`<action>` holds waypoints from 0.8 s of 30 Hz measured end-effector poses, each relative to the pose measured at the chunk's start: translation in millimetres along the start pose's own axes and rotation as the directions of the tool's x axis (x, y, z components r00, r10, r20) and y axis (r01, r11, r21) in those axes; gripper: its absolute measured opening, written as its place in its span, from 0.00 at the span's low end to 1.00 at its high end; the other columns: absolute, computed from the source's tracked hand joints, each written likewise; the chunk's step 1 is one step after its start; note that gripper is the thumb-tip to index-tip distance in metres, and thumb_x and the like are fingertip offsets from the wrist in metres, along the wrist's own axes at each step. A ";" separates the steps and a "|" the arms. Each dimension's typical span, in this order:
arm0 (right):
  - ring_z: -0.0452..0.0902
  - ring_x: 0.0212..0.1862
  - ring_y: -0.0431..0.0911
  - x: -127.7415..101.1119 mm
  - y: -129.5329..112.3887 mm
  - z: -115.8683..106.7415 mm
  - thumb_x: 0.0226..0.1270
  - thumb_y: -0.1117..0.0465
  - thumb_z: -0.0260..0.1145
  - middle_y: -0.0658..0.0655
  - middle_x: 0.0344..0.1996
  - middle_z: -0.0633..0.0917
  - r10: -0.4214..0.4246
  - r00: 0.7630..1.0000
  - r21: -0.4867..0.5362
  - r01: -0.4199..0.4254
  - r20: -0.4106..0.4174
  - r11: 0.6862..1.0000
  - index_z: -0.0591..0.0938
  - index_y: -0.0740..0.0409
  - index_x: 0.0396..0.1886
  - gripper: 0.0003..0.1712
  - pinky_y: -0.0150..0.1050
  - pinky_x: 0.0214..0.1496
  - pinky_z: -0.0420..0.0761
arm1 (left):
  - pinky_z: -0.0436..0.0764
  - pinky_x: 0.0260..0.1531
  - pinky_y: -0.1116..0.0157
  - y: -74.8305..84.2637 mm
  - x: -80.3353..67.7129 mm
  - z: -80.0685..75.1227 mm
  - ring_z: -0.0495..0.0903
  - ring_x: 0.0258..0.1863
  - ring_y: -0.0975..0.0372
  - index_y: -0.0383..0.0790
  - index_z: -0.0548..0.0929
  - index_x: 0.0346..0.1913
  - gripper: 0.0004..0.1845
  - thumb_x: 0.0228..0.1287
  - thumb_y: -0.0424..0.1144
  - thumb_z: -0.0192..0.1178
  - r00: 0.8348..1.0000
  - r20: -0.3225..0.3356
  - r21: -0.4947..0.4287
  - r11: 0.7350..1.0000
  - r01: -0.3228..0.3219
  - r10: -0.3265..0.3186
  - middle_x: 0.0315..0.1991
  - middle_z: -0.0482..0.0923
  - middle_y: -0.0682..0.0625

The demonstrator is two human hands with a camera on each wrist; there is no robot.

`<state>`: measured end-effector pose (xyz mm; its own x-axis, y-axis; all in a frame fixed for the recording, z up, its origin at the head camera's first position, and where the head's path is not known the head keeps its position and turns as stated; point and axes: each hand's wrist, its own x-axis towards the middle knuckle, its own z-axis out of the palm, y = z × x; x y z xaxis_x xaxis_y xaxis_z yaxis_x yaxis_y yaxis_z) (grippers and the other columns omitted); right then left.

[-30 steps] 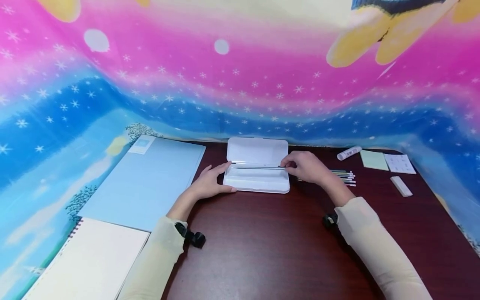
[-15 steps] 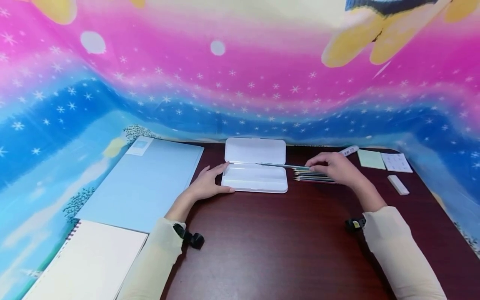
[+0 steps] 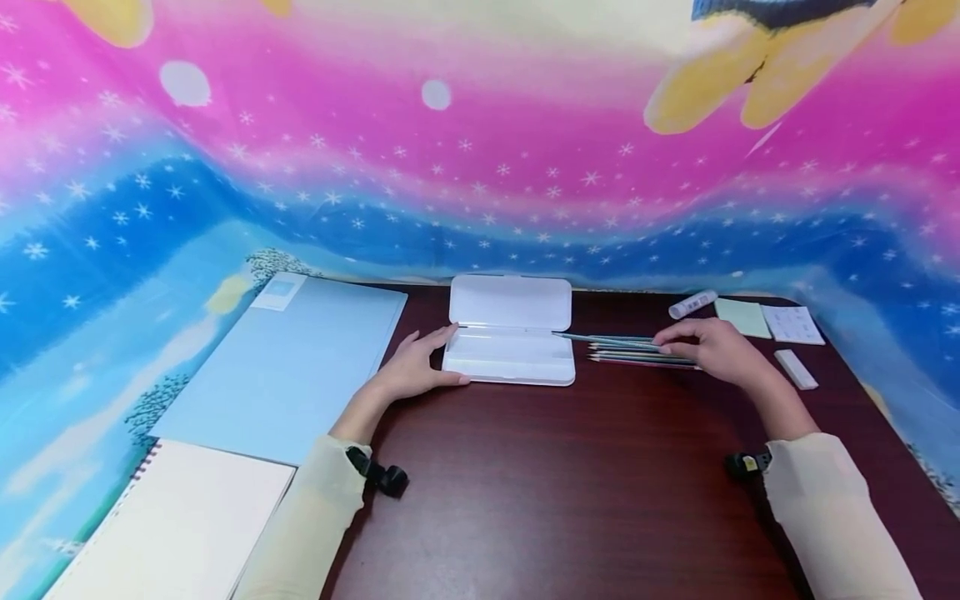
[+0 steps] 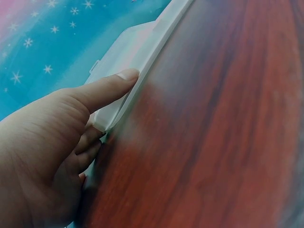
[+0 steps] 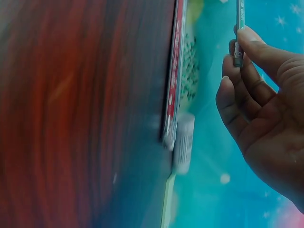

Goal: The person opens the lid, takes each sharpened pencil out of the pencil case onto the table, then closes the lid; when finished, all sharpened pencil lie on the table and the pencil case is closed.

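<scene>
The dark wooden table [image 3: 570, 492] stretches before me, backed by a pink and blue starry cloth [image 3: 480, 167]. At its left lies a pale blue folder [image 3: 292, 367], with a white spiral notebook [image 3: 187, 525] nearer me. In the middle, at the far edge, the white pencil case [image 3: 512, 333] lies open, lid back. My left hand [image 3: 416, 367] rests against the case's left end, fingers straight, thumb pressed along its near rim. Just right of the case lies a row of coloured pencils [image 3: 630, 357]. My right hand [image 3: 720, 350] is over their far ends and pinches one pencil [image 3: 607, 338] between thumb and fingertips, its tip pointing toward the case. Beyond this hand lie a glue stick [image 3: 693, 304], a green sticky pad [image 3: 741, 318], a white printed card [image 3: 795, 325] and an eraser [image 3: 796, 369].
</scene>
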<state>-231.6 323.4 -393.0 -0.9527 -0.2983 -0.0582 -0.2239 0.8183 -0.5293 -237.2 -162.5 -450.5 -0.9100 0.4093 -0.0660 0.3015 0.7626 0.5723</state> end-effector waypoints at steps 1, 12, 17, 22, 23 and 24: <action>0.81 0.47 0.54 -1.4 2.5 -0.4 0.77 0.55 0.62 0.61 0.54 0.87 0.006 1.000 -0.001 -0.006 -0.004 1.000 0.88 0.51 0.54 0.14 0.44 0.42 0.81 | 0.41 0.82 0.47 -0.5 -0.5 -0.4 0.56 0.81 0.52 0.52 0.53 0.82 0.55 0.58 0.63 0.70 1.000 -0.001 0.001 1.000 0.003 -0.003 0.81 0.56 0.48; 0.82 0.43 0.47 -12.8 26.6 -5.8 0.74 0.56 0.65 0.55 0.44 0.90 0.057 0.998 -0.078 -0.057 -0.003 0.995 0.90 0.49 0.49 0.11 0.43 0.44 0.80 | 0.41 0.83 0.48 -2.5 0.7 0.7 0.56 0.80 0.53 0.52 0.53 0.82 0.54 0.58 0.63 0.69 1.000 -0.003 0.006 1.000 -0.005 0.005 0.81 0.57 0.49; 0.82 0.52 0.54 -18.5 35.9 -7.6 0.73 0.53 0.67 0.58 0.49 0.89 0.055 0.998 -0.068 -0.054 0.011 0.996 0.90 0.47 0.47 0.10 0.48 0.51 0.81 | 0.41 0.82 0.47 -1.0 1.5 -0.1 0.56 0.80 0.52 0.50 0.53 0.82 0.54 0.58 0.62 0.70 1.000 -0.006 0.000 1.000 -0.014 0.014 0.81 0.57 0.47; 0.81 0.55 0.53 -22.2 43.3 -8.3 0.72 0.50 0.67 0.60 0.53 0.88 0.098 0.994 -0.039 -0.096 0.047 0.995 0.91 0.45 0.47 0.11 0.42 0.50 0.81 | 0.41 0.83 0.48 -1.7 1.9 0.3 0.56 0.80 0.53 0.50 0.53 0.82 0.54 0.59 0.63 0.69 1.000 -0.001 0.006 1.000 -0.013 0.013 0.81 0.57 0.48; 0.81 0.53 0.51 -22.6 44.4 -8.3 0.72 0.50 0.67 0.59 0.52 0.88 0.104 0.993 -0.040 -0.102 0.049 0.994 0.91 0.44 0.47 0.11 0.40 0.48 0.81 | 0.41 0.83 0.48 -1.9 1.9 0.6 0.57 0.80 0.53 0.50 0.53 0.82 0.54 0.59 0.63 0.69 1.000 -0.001 0.008 1.000 -0.015 0.015 0.81 0.57 0.48; 0.81 0.52 0.50 -22.8 45.4 -8.5 0.72 0.50 0.67 0.59 0.52 0.88 0.107 0.993 -0.041 -0.105 0.050 0.994 0.91 0.45 0.47 0.11 0.39 0.48 0.81 | 0.41 0.83 0.48 -1.9 1.9 0.7 0.57 0.80 0.53 0.50 0.53 0.82 0.54 0.58 0.63 0.69 1.000 -0.002 0.009 1.000 -0.016 0.016 0.81 0.57 0.48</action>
<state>-221.9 371.5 -408.5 -0.9595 -0.2338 -0.1569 -0.1312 0.8643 -0.4856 -239.3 -162.8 -452.2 -0.9058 0.4202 -0.0550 0.3184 0.7605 0.5659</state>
